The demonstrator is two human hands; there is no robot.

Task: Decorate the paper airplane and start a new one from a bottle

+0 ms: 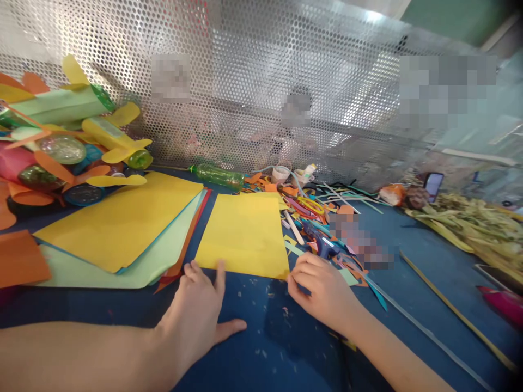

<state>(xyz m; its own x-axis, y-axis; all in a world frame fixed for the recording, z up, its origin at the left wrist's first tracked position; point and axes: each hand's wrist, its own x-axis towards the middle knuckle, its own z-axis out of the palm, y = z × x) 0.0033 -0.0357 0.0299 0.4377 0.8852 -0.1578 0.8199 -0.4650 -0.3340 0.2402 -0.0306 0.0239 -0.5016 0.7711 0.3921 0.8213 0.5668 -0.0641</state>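
Note:
A yellow sheet of paper [247, 231] lies flat on the blue table in front of me. My left hand [198, 305] rests at its lower left edge, one fingertip on the paper and the thumb stretched out over the table; it is open. At the lower right corner, my right hand [321, 286] is closed, thumb and forefinger pinching that corner. To the left is a stack of coloured paper, topped by a larger yellow sheet [131, 218] over pale green, orange and red ones.
Bottles wrapped in coloured paper [61, 114] pile up at the left. A green plastic bottle [218, 175] lies against the perforated metal screen [253, 81]. Paper scraps and a glue gun [321, 239] spread to the right, near a thin stick [453, 307] and dried husks [469, 218].

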